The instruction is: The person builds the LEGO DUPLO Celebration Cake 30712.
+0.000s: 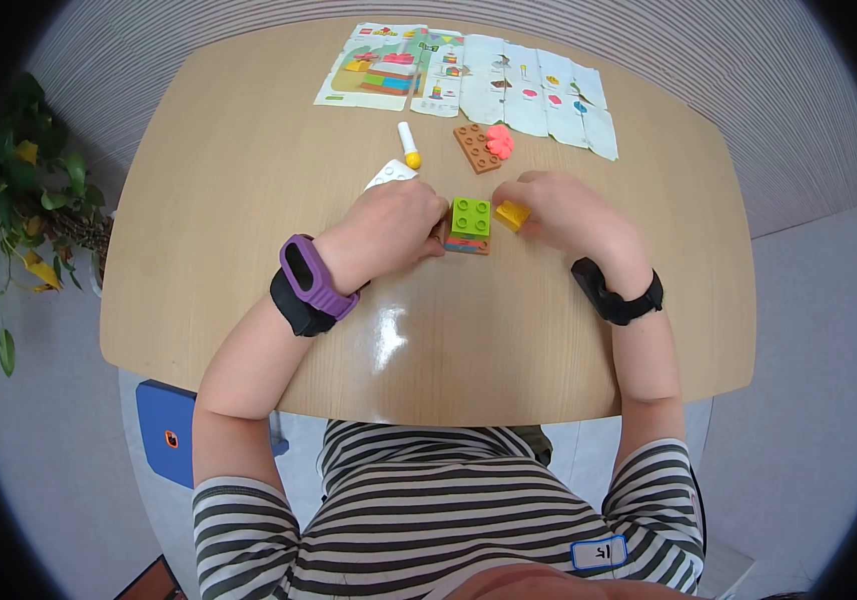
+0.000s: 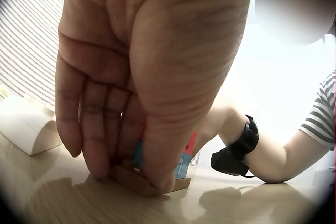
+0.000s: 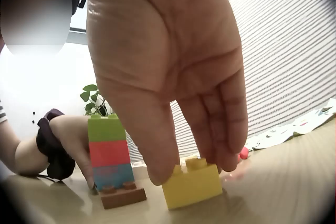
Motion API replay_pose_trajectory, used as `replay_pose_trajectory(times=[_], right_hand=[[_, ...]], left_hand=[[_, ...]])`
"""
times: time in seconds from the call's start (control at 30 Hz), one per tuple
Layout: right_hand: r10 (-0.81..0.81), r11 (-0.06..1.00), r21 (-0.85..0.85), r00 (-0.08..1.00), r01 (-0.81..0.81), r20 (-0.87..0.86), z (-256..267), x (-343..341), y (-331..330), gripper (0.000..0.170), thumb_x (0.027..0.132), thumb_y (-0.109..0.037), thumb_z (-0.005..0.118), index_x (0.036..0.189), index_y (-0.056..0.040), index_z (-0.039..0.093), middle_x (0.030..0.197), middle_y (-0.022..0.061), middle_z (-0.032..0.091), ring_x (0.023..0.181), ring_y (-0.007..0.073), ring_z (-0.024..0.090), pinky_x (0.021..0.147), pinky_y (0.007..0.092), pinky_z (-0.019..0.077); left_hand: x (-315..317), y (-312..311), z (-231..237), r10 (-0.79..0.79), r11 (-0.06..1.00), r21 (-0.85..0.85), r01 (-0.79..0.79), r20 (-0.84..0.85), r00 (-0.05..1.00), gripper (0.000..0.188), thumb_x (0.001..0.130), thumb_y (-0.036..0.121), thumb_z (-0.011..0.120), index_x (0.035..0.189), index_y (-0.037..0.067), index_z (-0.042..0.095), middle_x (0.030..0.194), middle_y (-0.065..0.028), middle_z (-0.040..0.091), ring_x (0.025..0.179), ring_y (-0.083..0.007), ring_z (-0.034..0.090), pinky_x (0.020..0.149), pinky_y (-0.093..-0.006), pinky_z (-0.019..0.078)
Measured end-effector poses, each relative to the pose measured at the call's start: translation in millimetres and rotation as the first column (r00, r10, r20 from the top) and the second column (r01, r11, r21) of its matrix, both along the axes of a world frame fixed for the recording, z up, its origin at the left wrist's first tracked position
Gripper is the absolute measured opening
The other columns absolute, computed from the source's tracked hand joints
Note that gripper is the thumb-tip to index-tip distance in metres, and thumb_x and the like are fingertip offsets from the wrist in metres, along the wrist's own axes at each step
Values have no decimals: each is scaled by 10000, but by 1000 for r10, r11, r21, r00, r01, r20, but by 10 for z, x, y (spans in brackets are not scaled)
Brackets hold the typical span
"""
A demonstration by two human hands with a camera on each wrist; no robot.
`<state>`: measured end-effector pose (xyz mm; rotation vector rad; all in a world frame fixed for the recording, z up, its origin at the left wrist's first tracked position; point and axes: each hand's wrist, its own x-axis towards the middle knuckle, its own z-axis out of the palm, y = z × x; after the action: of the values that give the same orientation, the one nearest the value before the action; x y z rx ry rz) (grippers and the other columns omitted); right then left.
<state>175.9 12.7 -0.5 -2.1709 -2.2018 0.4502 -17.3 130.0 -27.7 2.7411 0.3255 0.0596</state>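
Observation:
A small tower stands on the table, topped by a green brick (image 1: 470, 217). Below it come a red brick (image 3: 109, 153), a blue brick (image 3: 111, 177) and a brown base plate (image 3: 124, 198). My left hand (image 1: 388, 222) grips that base plate from the left, thumb and fingers low at its edge. Just right of the tower, my right hand (image 1: 570, 215) pinches a yellow brick (image 3: 193, 186) between thumb and fingertips. The yellow brick stays apart from the tower, studs up, low over the tabletop.
Beyond my left hand lie a white curved brick (image 1: 390, 174) and a white stick with a yellow end (image 1: 407, 143). A second brown plate (image 1: 472, 150) and a coral flower piece (image 1: 499, 142) lie behind the tower. Unfolded instruction sheets (image 1: 538, 100) cover the table's far side.

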Motion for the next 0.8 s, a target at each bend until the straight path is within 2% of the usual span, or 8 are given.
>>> replay_pose_trajectory(times=[0.07,0.17,0.27,0.37,0.47,0.57,0.73,0.8], right_hand=[[-24,998,-63,999,26,34,27,-38,15,398,682,3,699,1054,-105,606,918,109,601,894,308,581,769,384,479],[-33,999,-32,999,32,-32,51,-4,-43,381,679,13,690,1031,-104,605,923,111,591,865,311,580,752,379,481],[48,979,204,990,-19,-135,126,69,-91,391,683,28,677,1045,-102,606,951,101,593,843,289,581,739,357,487],[157,925,377,942,-36,-296,253,36,-90,389,714,5,645,1084,-107,601,967,114,589,899,300,590,745,359,494],[235,903,422,913,-79,-332,383,-147,-127,393,729,4,628,1103,-117,614,977,101,581,885,291,584,751,351,492],[307,881,452,897,-140,-320,355,-242,-125,407,730,47,621,1107,-107,634,1021,68,589,888,227,585,761,304,489],[268,907,399,915,-134,-303,295,-277,-112,422,720,53,619,1114,-99,634,1026,93,592,912,276,587,781,335,493],[290,899,407,916,-161,-278,262,-270,-95,425,715,54,619,1113,-95,633,1031,101,594,919,291,588,784,347,494]], left_hand=[[-2,4,3,0,1000,0,0,-3,1000,271,714,192,746,856,-1,618,821,-144,621,792,-320,610,723,-398,493],[-2,7,-7,-3,1000,-2,3,2,1000,270,713,188,747,855,-1,618,820,-145,621,791,-322,609,725,-398,491],[-2,6,-11,-3,1000,-15,3,4,1000,268,712,186,748,855,0,618,816,-146,622,790,-323,609,727,-398,490],[2,10,-20,-4,1000,-11,4,4,1000,270,712,185,748,858,-1,619,812,-146,623,790,-324,609,728,-397,489],[3,9,-29,-2,1000,4,2,36,999,231,705,171,748,826,10,634,785,-144,625,781,-316,615,716,-392,497],[-4,-6,-44,9,1000,21,-10,82,997,149,691,141,745,755,34,665,739,-138,628,761,-301,627,690,-382,511],[-5,-9,-26,18,1000,15,-19,72,997,142,693,139,742,765,37,675,739,-138,634,747,-300,631,684,-379,513],[-2,7,-16,9,1000,-5,-9,32,999,248,699,177,755,835,3,643,786,-148,633,761,-317,621,702,-390,502]])
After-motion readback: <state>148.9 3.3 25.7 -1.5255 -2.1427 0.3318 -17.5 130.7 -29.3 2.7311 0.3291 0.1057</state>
